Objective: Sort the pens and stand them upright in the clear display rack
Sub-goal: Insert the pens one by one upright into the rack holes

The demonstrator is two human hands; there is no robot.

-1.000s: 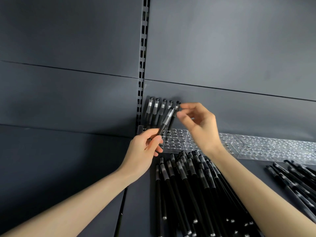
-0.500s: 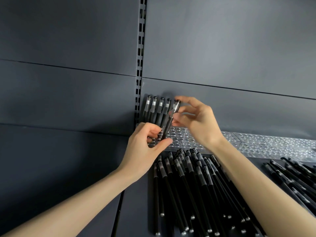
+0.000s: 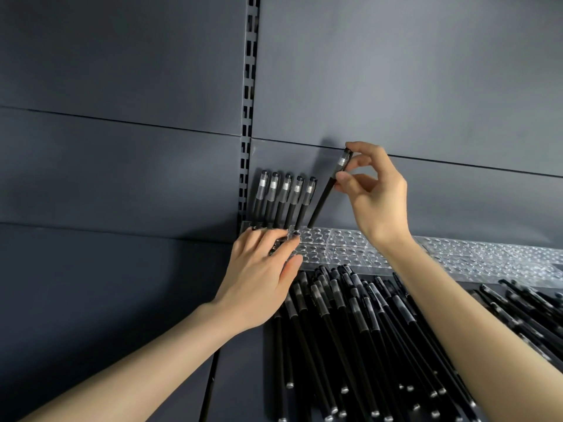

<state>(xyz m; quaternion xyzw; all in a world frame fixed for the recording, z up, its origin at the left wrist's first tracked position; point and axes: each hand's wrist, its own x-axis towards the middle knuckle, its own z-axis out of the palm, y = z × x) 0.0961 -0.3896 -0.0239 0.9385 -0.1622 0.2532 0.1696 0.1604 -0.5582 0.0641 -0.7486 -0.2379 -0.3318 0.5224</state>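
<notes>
A clear display rack [image 3: 344,246] with round holes runs along the back of the dark shelf. Several black pens [image 3: 285,197] stand upright in its left end. My right hand [image 3: 376,190] pinches the capped top of one more black pen [image 3: 327,190], which leans with its lower tip just above the rack beside the standing row. Lying flat with straight fingers, my left hand [image 3: 262,271] rests on the rack's left end. A big pile of black pens [image 3: 350,339] lies on the shelf in front of the rack.
A second heap of black pens [image 3: 530,312] lies at the right edge. Grey back panels rise behind the rack, with a slotted upright [image 3: 248,117] just left of the standing pens. The rack's holes to the right stand open.
My left hand let go of the pen and dropped flat onto the rack. My right hand took the pen by its cap and lifted it up and to the right.
</notes>
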